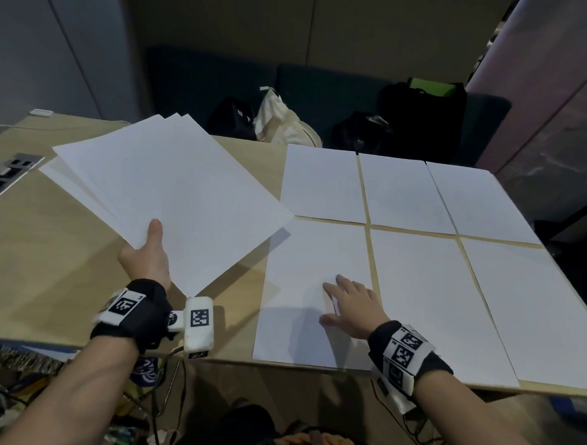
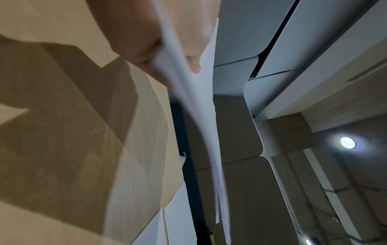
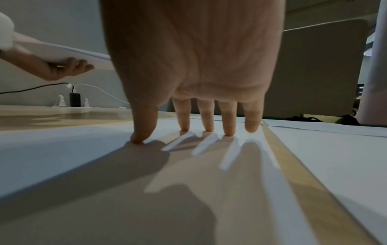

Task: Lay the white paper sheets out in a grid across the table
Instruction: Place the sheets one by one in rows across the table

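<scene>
Right hand (image 1: 350, 307): fingers spread and straight, tips pressed flat on the near-left sheet (image 1: 304, 256) of the laid grid; nothing gripped. In the right wrist view the fingertips (image 3: 229, 131) and thumb bear on the paper, close to its right edge and the strip of bare table beside it

Left hand (image 1: 147, 254): clamped on a fanned stack of white sheets (image 1: 172, 183), thumb on top, fingers beneath; the stack is held above the bare left half of the table (image 1: 48, 262), one corner overhanging the near-left sheet. The left wrist view shows the stack (image 2: 196, 102) edge-on and drooping away from the grip

Laid sheets: six, in two rows of three across the right half of the table, narrow gaps between them; far row (image 1: 401, 193), near row (image 1: 427, 295)

Step in hand, as judged: settling the near-left sheet square to its neighbours

Handling notes:
- slide with flat fingertips, light pressure, so the sheet does not buckle
- match the gap on the right and far edges to the others
- lift the hand straight off so the sheet is not dragged
- keep the held stack high; a trailing corner could shift laid paper

Surroundings: bags (image 1: 283, 121) on a dark bench behind the table; power outlet (image 1: 11, 173) at far left
</scene>
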`<state>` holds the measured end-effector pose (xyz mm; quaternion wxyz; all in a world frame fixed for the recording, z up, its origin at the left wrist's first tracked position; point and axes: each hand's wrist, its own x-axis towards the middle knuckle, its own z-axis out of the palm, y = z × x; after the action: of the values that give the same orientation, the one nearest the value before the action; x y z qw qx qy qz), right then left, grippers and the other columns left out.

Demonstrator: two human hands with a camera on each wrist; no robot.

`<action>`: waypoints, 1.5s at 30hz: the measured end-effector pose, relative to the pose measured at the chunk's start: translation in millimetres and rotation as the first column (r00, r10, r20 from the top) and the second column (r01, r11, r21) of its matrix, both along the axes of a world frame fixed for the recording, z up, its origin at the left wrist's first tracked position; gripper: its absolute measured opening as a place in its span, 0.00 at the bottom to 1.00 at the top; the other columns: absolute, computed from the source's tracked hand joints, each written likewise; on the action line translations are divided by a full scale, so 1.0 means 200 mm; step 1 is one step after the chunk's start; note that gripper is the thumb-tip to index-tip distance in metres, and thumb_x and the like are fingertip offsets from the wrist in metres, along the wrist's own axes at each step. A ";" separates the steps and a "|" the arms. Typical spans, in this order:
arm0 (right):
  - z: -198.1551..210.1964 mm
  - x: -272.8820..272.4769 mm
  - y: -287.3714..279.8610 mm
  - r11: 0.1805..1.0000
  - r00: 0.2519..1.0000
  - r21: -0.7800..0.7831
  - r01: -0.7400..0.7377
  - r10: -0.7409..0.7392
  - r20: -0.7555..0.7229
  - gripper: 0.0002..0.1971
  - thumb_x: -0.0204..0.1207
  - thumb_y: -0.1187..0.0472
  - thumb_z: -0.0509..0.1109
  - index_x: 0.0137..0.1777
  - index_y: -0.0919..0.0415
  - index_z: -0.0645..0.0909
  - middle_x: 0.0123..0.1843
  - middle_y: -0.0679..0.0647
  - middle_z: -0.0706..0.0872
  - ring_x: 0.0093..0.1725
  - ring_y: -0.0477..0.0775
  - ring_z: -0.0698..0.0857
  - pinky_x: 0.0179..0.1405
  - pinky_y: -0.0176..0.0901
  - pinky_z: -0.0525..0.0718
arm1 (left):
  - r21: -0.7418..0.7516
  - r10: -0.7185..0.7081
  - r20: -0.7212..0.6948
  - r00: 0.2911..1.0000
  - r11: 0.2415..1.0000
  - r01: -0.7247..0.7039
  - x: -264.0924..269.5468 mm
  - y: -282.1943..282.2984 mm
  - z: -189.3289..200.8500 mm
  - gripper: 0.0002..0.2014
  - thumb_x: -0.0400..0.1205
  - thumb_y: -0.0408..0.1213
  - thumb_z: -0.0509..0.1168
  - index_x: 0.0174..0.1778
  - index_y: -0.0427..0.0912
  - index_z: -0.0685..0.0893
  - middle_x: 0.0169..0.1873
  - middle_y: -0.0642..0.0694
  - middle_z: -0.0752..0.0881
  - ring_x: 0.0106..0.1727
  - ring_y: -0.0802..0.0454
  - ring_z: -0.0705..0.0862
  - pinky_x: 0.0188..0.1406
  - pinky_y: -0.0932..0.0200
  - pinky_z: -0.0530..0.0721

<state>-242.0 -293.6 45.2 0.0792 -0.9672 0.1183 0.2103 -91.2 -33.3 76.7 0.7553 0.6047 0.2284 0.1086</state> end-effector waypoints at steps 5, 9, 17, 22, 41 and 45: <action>-0.01 -0.01 0.00 1.000 1.000 0.008 0.017 -0.017 0.013 0.36 0.76 0.41 0.64 0.81 0.50 0.57 0.84 0.54 0.57 0.81 0.61 0.59 0.78 0.60 0.58 | 0.014 -0.011 -0.016 1.000 1.000 0.012 0.01 0.00 -0.01 0.22 0.79 0.42 0.67 0.65 0.32 0.78 0.53 0.47 0.82 0.54 0.51 0.82 0.53 0.62 0.77; -0.01 -0.01 0.00 1.000 0.999 0.009 0.028 -0.028 0.018 0.36 0.76 0.41 0.63 0.81 0.50 0.57 0.84 0.55 0.57 0.81 0.61 0.60 0.78 0.60 0.57 | 0.004 -0.017 -0.037 0.999 1.000 0.017 0.02 0.01 -0.02 0.24 0.78 0.44 0.68 0.65 0.31 0.77 0.52 0.47 0.82 0.52 0.51 0.80 0.53 0.60 0.78; 0.03 0.00 0.00 0.998 0.997 0.049 0.045 -0.048 0.060 0.32 0.78 0.41 0.60 0.80 0.50 0.60 0.84 0.53 0.57 0.81 0.60 0.60 0.79 0.59 0.56 | 0.027 -0.066 -0.028 0.997 0.997 0.067 0.01 0.00 -0.01 0.22 0.79 0.42 0.67 0.64 0.31 0.80 0.52 0.46 0.83 0.52 0.51 0.82 0.53 0.61 0.78; 0.18 0.10 -0.05 0.921 0.918 0.360 0.148 -0.263 0.296 0.21 0.85 0.53 0.55 0.73 0.61 0.72 0.75 0.58 0.75 0.73 0.59 0.74 0.72 0.50 0.69 | 0.083 -0.171 -0.018 0.985 0.982 0.172 -0.03 -0.06 0.02 0.19 0.80 0.38 0.67 0.65 0.34 0.78 0.55 0.45 0.82 0.56 0.50 0.81 0.57 0.60 0.76; 0.28 0.52 -0.02 0.732 0.714 0.662 0.163 -0.551 0.433 0.07 0.71 0.65 0.76 0.43 0.63 0.80 0.29 0.54 0.80 0.26 0.46 0.78 0.19 0.19 0.74 | 0.058 -0.291 -0.039 0.956 0.954 0.293 0.08 -0.14 0.03 0.12 0.80 0.38 0.68 0.57 0.39 0.81 0.40 0.54 0.83 0.51 0.49 0.82 0.51 0.61 0.75; 0.28 0.63 0.04 0.662 0.688 0.731 0.165 -0.608 0.396 0.04 0.76 0.67 0.70 0.41 0.66 0.81 0.27 0.51 0.77 0.20 0.44 0.78 0.18 0.28 0.82 | 0.076 -0.294 -0.046 0.955 0.952 0.297 0.19 -0.08 0.05 0.16 0.80 0.37 0.68 0.61 0.33 0.81 0.51 0.43 0.84 0.52 0.48 0.83 0.52 0.60 0.76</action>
<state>-116.9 -286.4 102.0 0.4849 -0.8385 0.2224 -0.1110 -52.3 -48.3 86.1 0.7337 0.6641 0.1436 -0.0067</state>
